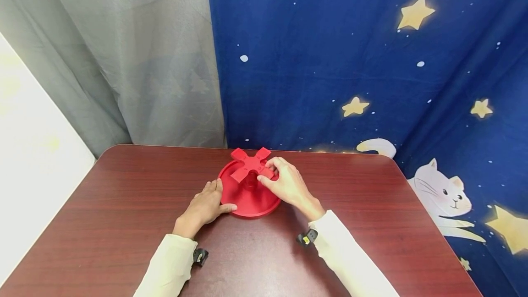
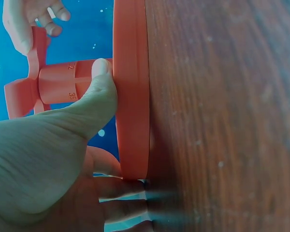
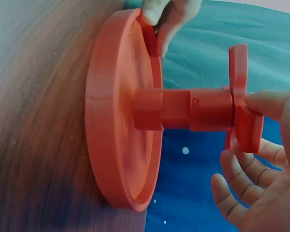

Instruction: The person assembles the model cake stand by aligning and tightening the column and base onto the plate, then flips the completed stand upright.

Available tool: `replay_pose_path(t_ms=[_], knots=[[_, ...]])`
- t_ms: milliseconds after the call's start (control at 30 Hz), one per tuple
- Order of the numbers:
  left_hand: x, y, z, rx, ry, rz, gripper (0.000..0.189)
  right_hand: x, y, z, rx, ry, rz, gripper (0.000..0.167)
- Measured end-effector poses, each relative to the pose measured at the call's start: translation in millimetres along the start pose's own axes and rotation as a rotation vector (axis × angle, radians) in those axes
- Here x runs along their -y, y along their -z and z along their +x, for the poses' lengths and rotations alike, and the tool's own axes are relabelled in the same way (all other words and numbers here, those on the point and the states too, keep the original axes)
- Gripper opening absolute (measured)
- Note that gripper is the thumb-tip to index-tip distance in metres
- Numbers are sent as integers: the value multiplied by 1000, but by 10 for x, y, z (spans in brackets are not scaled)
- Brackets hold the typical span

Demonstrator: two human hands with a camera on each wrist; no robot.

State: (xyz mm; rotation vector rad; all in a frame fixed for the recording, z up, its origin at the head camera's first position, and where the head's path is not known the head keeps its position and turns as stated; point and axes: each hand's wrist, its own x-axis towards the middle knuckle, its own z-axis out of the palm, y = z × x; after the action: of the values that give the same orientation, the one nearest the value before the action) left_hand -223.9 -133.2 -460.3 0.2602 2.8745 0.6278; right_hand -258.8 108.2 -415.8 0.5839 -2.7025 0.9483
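Observation:
A red round tray-like base (image 1: pixel 251 205) with a raised rim sits on the table. From its middle rises a thick red post (image 3: pixel 176 108), with the number 32 readable on its collar in the right wrist view. A red four-armed cross handle (image 1: pixel 250 163) tops the post. My left hand (image 1: pixel 205 205) holds the base's left edge, thumb (image 2: pixel 102 75) on the rim and fingers along the outer side. With thumb and index finger, my right hand (image 1: pixel 288 184) pinches one arm of the cross handle; its other fingers (image 3: pixel 232 186) hang loosely curled below.
The base stands near the far edge of the brown wooden table (image 1: pixel 144 205). Behind it hang a grey curtain (image 1: pixel 165 58) and a blue curtain (image 1: pixel 288 58) printed with stars and a white cat. Each wrist carries a small black camera.

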Motion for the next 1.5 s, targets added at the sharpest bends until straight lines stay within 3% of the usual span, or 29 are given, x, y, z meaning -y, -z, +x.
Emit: replay_pose_path(t_ms=[267, 467, 567, 733, 833, 1167, 1500], knots=[[10, 9, 1, 4, 7, -4, 96, 7, -6, 12, -29, -26, -28, 36], [11, 13, 8, 3, 13, -7, 97, -98, 52, 158, -134, -14, 134, 36], [9, 12, 8, 0, 11, -9, 97, -160, 55, 230, -78, -14, 240, 40], [11, -4, 9, -7, 7, -14, 97, -230, 15, 291, 103, -36, 453, 48], [10, -13, 4, -11, 2, -10, 97, -254, -17, 302, 140, -39, 533, 49], [23, -24, -14, -126, -17, 26, 98, -293, -16, 272, 48, -21, 398, 43], [9, -15, -2, -81, 2, 30, 98, -287, 29, 208, 36, -27, 355, 39]])
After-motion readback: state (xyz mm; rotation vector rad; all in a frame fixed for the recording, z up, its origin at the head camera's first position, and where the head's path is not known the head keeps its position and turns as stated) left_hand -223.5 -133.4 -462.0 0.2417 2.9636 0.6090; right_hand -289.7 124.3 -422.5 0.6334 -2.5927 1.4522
